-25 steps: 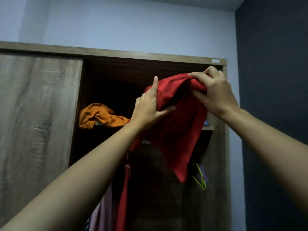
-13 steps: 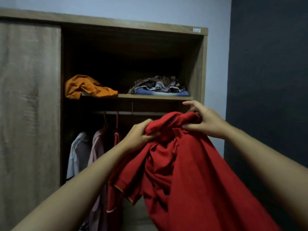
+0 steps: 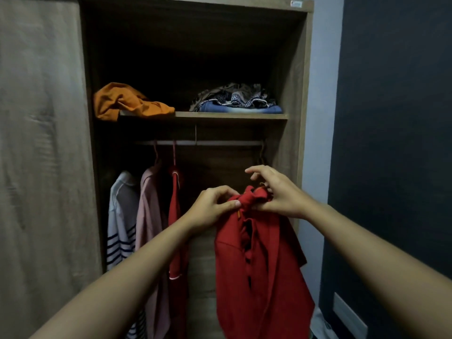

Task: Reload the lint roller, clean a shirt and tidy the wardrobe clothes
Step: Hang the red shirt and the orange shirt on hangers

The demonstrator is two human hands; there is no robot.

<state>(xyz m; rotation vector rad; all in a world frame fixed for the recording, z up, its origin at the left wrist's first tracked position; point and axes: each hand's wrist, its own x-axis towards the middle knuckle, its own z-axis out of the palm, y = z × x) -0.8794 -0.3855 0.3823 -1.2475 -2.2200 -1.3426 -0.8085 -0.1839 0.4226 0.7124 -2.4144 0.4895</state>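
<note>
A red polo shirt hangs down in front of the open wardrobe, its collar bunched between both hands. My left hand pinches the collar from the left. On the collar's right side my right hand grips it, index finger lifted. The shirt's placket with dark buttonholes faces me. No lint roller is visible.
On the shelf lie a crumpled orange garment and a patterned pile on blue fabric. Under the rail hang a striped white top, a pink shirt and a red garment. A closed sliding door fills the left.
The red shirt has come down from shelf height to below the rail. Both hands have shifted to its collar, and the shirt now hangs straighter. The view has tilted downward.
</note>
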